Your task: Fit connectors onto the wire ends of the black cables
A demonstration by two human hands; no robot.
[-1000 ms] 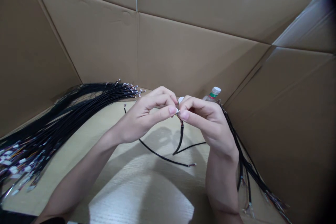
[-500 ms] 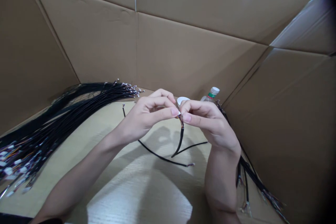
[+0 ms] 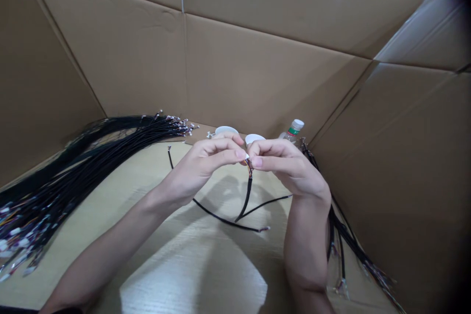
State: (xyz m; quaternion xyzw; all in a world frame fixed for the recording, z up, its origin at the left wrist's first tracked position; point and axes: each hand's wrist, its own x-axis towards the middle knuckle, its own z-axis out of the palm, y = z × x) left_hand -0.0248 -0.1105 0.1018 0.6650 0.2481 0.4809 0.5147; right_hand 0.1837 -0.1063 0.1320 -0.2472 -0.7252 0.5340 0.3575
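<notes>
Between my two hands, above the table, hangs the end of a black-sleeved wire harness [image 3: 247, 195]. My left hand [image 3: 206, 164] pinches the small white connector [image 3: 247, 156] at its tip with thumb and fingers. Thin coloured wires run from that connector down into the sleeve. My right hand [image 3: 290, 164] is closed at the same spot, thumb against forefinger beside the connector and wires; exactly what lies in this pinch is hidden. The harness's branches rest on the table, one reaching right under my right hand, another black cable [image 3: 224, 221] curving leftward behind my left wrist.
A large bundle of black cables [image 3: 106, 157] with white connectors lies on the left. More cables [image 3: 346, 235] lie along the right cardboard wall [image 3: 412, 167]. Behind my hands stand two white round containers [image 3: 254, 138], [image 3: 226, 129] and a bottle with a white cap [image 3: 297, 124].
My hands stay together at the connector, with the fingers shifted slightly. The whole view has moved a little, and a second white container now shows behind my left hand.
</notes>
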